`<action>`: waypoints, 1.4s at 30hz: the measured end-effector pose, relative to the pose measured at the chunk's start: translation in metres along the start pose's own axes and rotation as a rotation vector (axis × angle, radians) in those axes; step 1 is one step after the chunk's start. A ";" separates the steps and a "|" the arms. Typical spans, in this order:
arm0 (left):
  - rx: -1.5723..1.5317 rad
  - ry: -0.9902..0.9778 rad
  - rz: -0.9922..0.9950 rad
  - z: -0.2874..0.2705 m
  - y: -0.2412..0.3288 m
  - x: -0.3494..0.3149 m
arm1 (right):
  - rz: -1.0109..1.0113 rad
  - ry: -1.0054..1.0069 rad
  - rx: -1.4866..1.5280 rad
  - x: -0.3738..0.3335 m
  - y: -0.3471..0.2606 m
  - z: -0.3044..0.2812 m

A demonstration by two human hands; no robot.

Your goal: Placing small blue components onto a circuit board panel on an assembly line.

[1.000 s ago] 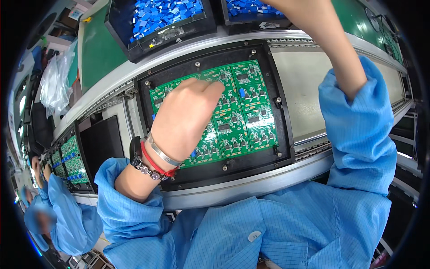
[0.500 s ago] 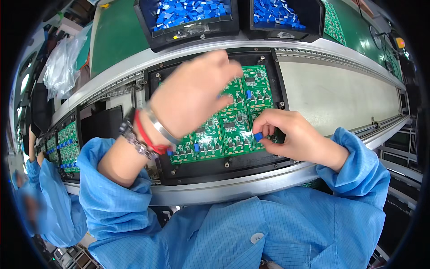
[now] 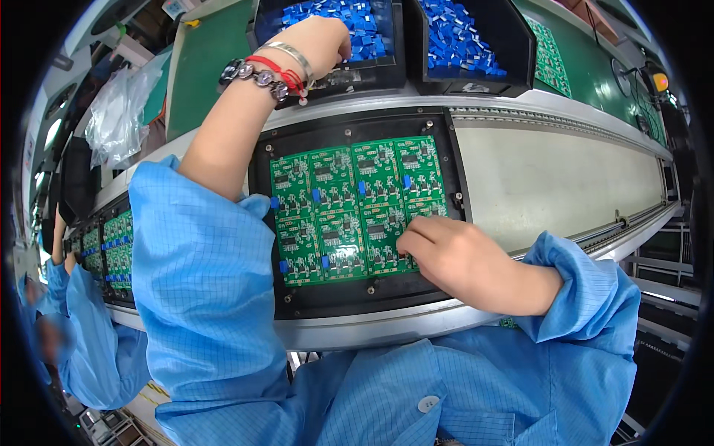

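Observation:
My left hand (image 3: 321, 46) is over the left black bin (image 3: 395, 44), its fingers curled down among small blue rectangular components (image 3: 364, 37). The fingertips are hidden, so I cannot tell what they hold. Below the bins, a green circuit board panel (image 3: 338, 210) lies in a black frame (image 3: 327, 305). My right hand (image 3: 461, 260) is at the panel's lower right, fingers pinched together against the board. The blue component seen in this pinch earlier is now hidden by the fingers. Several blue components stand on the panel, one of them a blue component (image 3: 362, 187) in the upper row.
A second black bin (image 3: 476, 83) of blue components stands to the right. Metal rails (image 3: 565, 123) run along the line. At far left are other populated boards (image 3: 117, 241), a clear plastic bag (image 3: 119, 123) and a co-worker in a blue sleeve (image 3: 100, 327). More green boards (image 3: 549, 56) lie at back right.
My left hand has moved from above the panel up into the left bin, uncovering the board. My right hand has shifted slightly left and down onto the panel, its blue component no longer visible.

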State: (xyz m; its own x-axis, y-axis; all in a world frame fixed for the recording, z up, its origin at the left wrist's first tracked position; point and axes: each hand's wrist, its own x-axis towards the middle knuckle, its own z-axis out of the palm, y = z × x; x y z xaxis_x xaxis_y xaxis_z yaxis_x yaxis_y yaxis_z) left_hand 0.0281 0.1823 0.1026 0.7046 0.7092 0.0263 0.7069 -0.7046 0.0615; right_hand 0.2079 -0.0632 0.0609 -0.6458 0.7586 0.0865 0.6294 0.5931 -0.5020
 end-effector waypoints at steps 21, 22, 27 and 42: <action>-1.499 0.074 -0.285 0.000 0.073 -0.143 | 0.091 0.342 0.499 0.003 0.075 -0.020; -1.494 0.081 -0.279 0.004 0.078 -0.156 | 0.077 0.344 0.509 0.003 0.074 -0.020; -1.487 0.141 -0.407 0.031 0.100 -0.195 | 0.062 0.354 0.534 0.003 0.075 -0.019; -0.629 0.219 -0.237 0.047 0.132 -0.213 | 0.093 0.359 0.583 0.001 0.075 -0.021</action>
State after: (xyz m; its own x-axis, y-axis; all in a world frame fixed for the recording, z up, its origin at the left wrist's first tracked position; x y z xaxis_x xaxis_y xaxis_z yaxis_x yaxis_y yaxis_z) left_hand -0.0262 -0.0632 0.0581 0.4604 0.8771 0.1366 0.6235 -0.4291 0.6536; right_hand 0.2633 -0.0127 0.0413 -0.3545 0.9010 0.2500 0.2750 0.3560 -0.8931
